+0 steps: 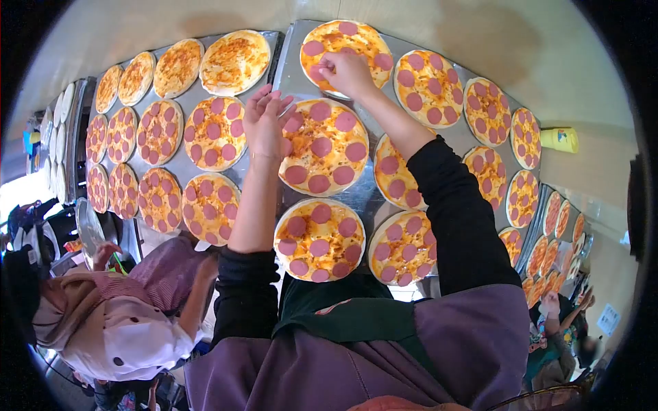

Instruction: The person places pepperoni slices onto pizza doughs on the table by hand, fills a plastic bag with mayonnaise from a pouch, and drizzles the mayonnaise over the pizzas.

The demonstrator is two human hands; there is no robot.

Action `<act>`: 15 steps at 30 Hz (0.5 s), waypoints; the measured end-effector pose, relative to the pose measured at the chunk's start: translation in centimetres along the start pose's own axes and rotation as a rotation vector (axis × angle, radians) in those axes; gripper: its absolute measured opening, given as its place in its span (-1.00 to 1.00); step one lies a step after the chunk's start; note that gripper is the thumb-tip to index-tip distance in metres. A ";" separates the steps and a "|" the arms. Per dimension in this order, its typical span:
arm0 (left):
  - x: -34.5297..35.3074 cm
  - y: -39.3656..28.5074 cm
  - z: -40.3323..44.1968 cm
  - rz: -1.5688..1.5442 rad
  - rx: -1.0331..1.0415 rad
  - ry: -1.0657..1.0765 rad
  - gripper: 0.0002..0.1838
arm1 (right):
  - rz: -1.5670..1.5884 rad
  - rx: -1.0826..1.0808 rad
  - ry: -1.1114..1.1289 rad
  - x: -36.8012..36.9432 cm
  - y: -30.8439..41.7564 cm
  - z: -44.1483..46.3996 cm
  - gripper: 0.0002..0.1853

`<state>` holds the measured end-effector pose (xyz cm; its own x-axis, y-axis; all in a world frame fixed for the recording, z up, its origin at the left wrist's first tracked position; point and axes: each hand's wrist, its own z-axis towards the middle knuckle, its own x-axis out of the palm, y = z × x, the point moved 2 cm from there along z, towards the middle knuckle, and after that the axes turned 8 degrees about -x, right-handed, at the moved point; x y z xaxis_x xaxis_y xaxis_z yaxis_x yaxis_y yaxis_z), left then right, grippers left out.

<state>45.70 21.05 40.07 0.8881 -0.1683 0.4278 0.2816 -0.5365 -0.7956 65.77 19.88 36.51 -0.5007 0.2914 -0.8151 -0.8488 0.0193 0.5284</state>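
My right hand [348, 72] reaches over the back pizza [368, 40], its thumb and fingers pinched at a round pink sausage slice [318, 72] near the left edge. Several other slices lie on that pizza. My left hand [264, 127] is raised with its fingers apart and curved, at the left edge of the pizza in the middle [327, 133]. A slice [286, 146] shows beside its palm; whether the hand touches it I cannot tell. Nearest my body lies another pizza [319, 233], topped with slices.
Metal trays [296, 55] hold rows of pizzas. At the back left, pizzas without slices [236, 61] stand in a row. A yellow cup [560, 140] lies at the right. A co-worker [123, 329] is at my left; other people [555, 335] are at the right.
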 end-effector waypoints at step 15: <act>-9.3 2.8 -23.5 0.325 0.167 0.213 -0.79 | -0.048 -0.021 -0.474 -7.5 5.1 -4.3 -0.70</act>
<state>29.68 1.68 43.88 0.8501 -0.4837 0.2081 0.0694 -0.2889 -0.9548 64.49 13.64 44.26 -0.3323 0.6948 -0.6378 -0.8749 0.0256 0.4837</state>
